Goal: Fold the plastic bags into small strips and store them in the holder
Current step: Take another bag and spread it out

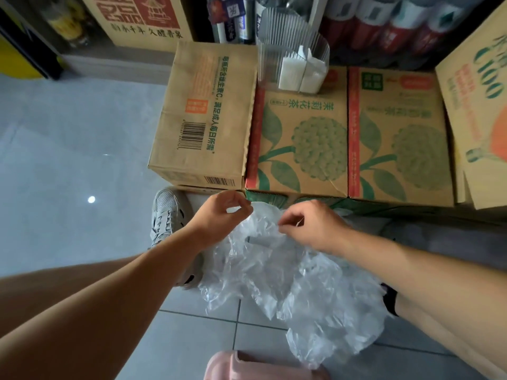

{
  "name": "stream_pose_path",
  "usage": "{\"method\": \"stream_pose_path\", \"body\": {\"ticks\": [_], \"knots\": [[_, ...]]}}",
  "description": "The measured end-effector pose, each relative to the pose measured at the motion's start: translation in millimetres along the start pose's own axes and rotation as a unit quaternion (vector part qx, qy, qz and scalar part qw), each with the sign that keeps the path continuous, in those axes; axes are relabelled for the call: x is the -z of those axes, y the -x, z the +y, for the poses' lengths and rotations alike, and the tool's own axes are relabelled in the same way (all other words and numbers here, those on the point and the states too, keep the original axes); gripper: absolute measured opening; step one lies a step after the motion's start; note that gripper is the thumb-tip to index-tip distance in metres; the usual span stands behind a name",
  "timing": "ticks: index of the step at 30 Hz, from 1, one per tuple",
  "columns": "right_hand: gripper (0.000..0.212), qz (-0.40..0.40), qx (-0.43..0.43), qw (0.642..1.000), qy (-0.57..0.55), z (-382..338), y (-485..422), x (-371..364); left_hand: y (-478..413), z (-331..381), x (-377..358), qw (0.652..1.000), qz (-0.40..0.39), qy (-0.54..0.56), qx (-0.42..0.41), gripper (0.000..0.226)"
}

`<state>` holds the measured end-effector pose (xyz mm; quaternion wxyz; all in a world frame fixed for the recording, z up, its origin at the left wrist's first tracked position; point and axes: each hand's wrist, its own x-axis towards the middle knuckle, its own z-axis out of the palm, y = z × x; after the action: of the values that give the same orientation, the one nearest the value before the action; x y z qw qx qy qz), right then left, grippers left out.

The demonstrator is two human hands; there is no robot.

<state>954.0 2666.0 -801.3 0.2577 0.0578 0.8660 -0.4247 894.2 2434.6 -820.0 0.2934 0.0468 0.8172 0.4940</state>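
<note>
A crumpled clear plastic bag (288, 278) hangs in front of me, above the tiled floor. My left hand (219, 215) pinches its upper left edge between thumb and fingers. My right hand (310, 226) pinches the upper edge a little to the right. The clear ribbed holder (277, 50) stands on a cardboard box at the back, with two folded white bags (299, 72) inside it.
Cardboard boxes (301, 138) stand side by side right behind the bag, with another box (203, 113) to their left. Bottles line the back. A grey sneaker (167, 212) lies on the floor at left, and a pink slipper (247, 366) is at the bottom edge.
</note>
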Motion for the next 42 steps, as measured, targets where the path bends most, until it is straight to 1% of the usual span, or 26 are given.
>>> {"method": "stream_pose_path", "body": {"ticks": [3, 4, 7, 8, 10, 12, 13, 14, 15, 16, 18, 20, 21, 22, 23, 25, 27, 29, 32, 34, 36, 38, 39, 42], "knots": [[0.021, 0.036, 0.055, 0.996, -0.053, -21, 13, 36, 1, 21, 2, 0.994, -0.044, 0.098, -0.005, 0.031], [0.021, 0.055, 0.07, 0.993, -0.073, -27, 14, 49, 0, 28, 2, 0.993, -0.047, 0.107, -0.009, 0.035], [0.02, 0.108, 0.092, 0.976, -0.167, -43, 12, 94, -7, 53, 0, 0.999, -0.011, 0.033, -0.041, 0.035], [0.02, 0.123, 0.094, 0.966, -0.207, -46, 11, 108, -10, 62, -1, 0.999, 0.002, 0.026, -0.041, 0.036], [0.019, 0.144, 0.089, 0.945, -0.28, -51, 6, 131, -16, 83, -2, 0.999, -0.004, 0.041, -0.021, 0.047], [0.02, 0.166, 0.076, 0.923, -0.339, -51, 0, 146, -26, 100, -4, 0.996, -0.045, 0.079, 0.02, 0.06], [0.021, 0.181, 0.069, 0.913, -0.36, -49, -5, 151, -32, 106, -6, 0.992, -0.06, 0.101, 0.048, 0.06], [0.021, 0.199, 0.057, 0.903, -0.376, -46, -11, 154, -38, 109, -8, 0.987, -0.063, 0.124, 0.075, 0.055], [0.021, 0.223, 0.035, 0.896, -0.381, -41, -17, 155, -45, 111, -11, 0.985, -0.046, 0.142, 0.092, 0.046], [0.021, 0.246, 0.009, 0.894, -0.374, -34, -23, 156, -53, 112, -13, 0.983, -0.019, 0.153, 0.099, 0.038], [0.019, 0.275, -0.047, 0.908, -0.312, -20, -33, 156, -67, 114, -15, 0.981, 0.023, 0.166, 0.095, 0.023], [0.006, 0.257, -0.082, 0.923, -0.273, -5, -39, 157, -79, 116, -14, 0.983, 0.044, 0.149, 0.098, 0.011], [0.004, 0.236, -0.087, 0.929, -0.27, 1, -40, 158, -85, 116, -12, 0.984, 0.051, 0.136, 0.1, 0.006], [0.011, 0.219, -0.087, 0.936, -0.26, 7, -42, 158, -92, 116, -10, 0.984, 0.057, 0.135, 0.102, 0.003], [0.014, 0.208, -0.083, 0.947, -0.231, 11, -44, 159, -100, 117, -6, 0.982, 0.061, 0.146, 0.102, 0.003], [0.011, 0.196, -0.074, 0.967, -0.146, 15, -47, 163, -116, 118, 2, 0.978, 0.076, 0.169, 0.092, 0.005], [0.007, 0.189, -0.07, 0.976, -0.084, 18, -51, 170, -131, 120, 13, 0.976, 0.101, 0.173, 0.083, 0.009], [0.01, 0.172, -0.065, 0.982, -0.026, 22, -54, 180, -144, 123, 24, 0.976, 0.114, 0.162, 0.085, 0.011], [0.024, 0.12, -0.054, 0.991, 0.037, 23, -59, 197, -157, 124, 33, 0.984, 0.103, 0.112, 0.092, 0.01], [0.027, 0.086, -0.045, 0.994, 0.059, 23, -63, 205, -164, 126, 37, 0.98, 0.073, 0.156, 0.097, 0.015], [0.024, 0.072, -0.041, 0.993, 0.084, 24, -68, 211, -171, 131, 44, 0.968, 0.019, 0.226, 0.11, 0.025], [0.021, 0.074, -0.037, 0.992, 0.098, 29, -76, 213, -178, 134, 49, 0.963, -0.022, 0.238, 0.122, 0.029], [0.02, 0.076, -0.033, 0.992, 0.097, 31, -80, 214, -180, 133, 50, 0.966, -0.025, 0.223, 0.126, 0.027], [0.017, 0.075, -0.033, 0.993, 0.08, 37, -89, 216, -183, 126, 49, 0.97, 0.002, 0.204, 0.135, 0.014]]}}
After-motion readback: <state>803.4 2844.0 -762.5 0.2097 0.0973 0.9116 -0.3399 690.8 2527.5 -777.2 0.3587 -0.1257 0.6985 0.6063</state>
